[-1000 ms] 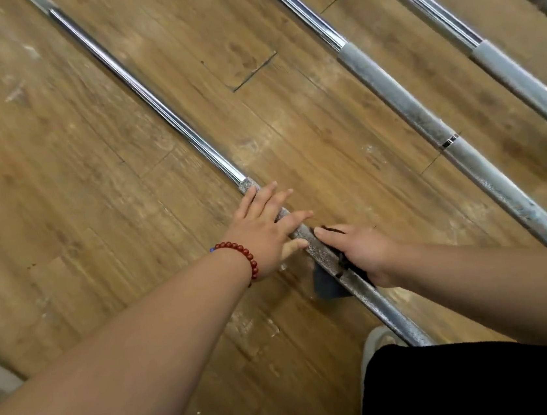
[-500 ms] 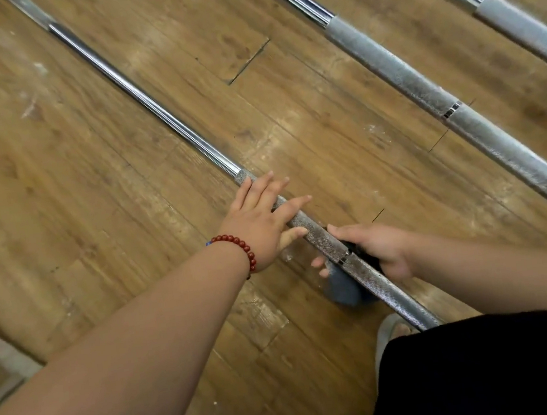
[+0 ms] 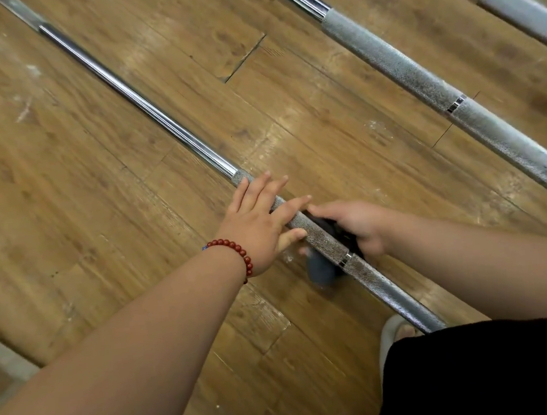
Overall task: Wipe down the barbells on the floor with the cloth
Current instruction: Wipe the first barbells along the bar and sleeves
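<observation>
Wood-plank floor point(image 3: 59, 197), worn and scuffed, with one open gap between boards point(image 3: 243, 59) near the top centre.

Barbells in view: three, all lying on the floor, running diagonally and roughly parallel, well apart from one another.
- near barbell point(image 3: 137, 99): smooth chrome shaft changing to a knurled section under the hands.
- middle barbell point(image 3: 403, 71): knurled, dull grey, untouched.
- far barbell point(image 3: 523, 16): only a short stretch shows at the upper right corner.

Hands: two. Left hand point(image 3: 257, 229) lies flat over the knurled part of the near barbell, fingers straight and spread, released, gripping nothing. Red bead bracelet point(image 3: 236, 249) on that wrist. Right hand point(image 3: 359, 221) sits just beside the left, on the far side of the bar, fingers clenched on the cloth point(image 3: 320, 270).

Cloth: one, dark, wrapped against the near barbell; a fold hangs out on the near side, touching the floor.

Bottom edge: one pale shoe point(image 3: 390, 330) just beside the near barbell; black garment point(image 3: 488, 370) covers the bar's lower run.
</observation>
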Demonstrator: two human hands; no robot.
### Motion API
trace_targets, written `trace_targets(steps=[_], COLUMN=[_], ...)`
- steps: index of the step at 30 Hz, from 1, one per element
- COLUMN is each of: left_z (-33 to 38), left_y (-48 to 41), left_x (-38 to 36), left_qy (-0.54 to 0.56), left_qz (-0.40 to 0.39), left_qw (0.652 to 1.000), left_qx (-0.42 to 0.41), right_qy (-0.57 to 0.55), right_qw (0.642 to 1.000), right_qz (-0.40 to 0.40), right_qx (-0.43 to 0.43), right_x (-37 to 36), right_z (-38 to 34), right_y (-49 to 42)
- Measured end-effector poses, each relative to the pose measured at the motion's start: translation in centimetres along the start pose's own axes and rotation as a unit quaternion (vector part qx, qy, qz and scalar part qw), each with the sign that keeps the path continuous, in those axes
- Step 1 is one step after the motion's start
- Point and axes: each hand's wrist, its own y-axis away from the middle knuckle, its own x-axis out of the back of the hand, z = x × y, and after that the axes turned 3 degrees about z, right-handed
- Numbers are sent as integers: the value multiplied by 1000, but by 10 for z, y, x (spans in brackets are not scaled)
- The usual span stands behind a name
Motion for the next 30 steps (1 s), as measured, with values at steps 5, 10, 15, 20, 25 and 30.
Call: trace_targets(steps=[5, 10, 15, 20, 25, 30], left_z=[0, -1, -6, -30, -40, -56], left_y=[-1, 0, 1, 10, 7, 5], left_x=[1, -3, -2, 3, -7, -10], left_qy=[-13, -10, 0, -29, -25, -40], left_qz=[3, 19, 24, 71, 99, 106], left_qw=[1000, 1000, 1000, 997, 994, 993], left_qx=[-6, -6, -20, -32, -33, -25], right_qy=[-39, -9, 132, 469, 654, 753], right_qw=[999, 998, 977, 800, 583, 426], right_qz=[10, 8, 61, 115, 140, 116], right_qx=[27, 60, 158, 355, 461, 489], right_x=[4, 7, -11, -8, -24, -16], right_z=[14, 15, 3, 29, 22, 35], right_y=[15, 17, 1, 24, 0, 14])
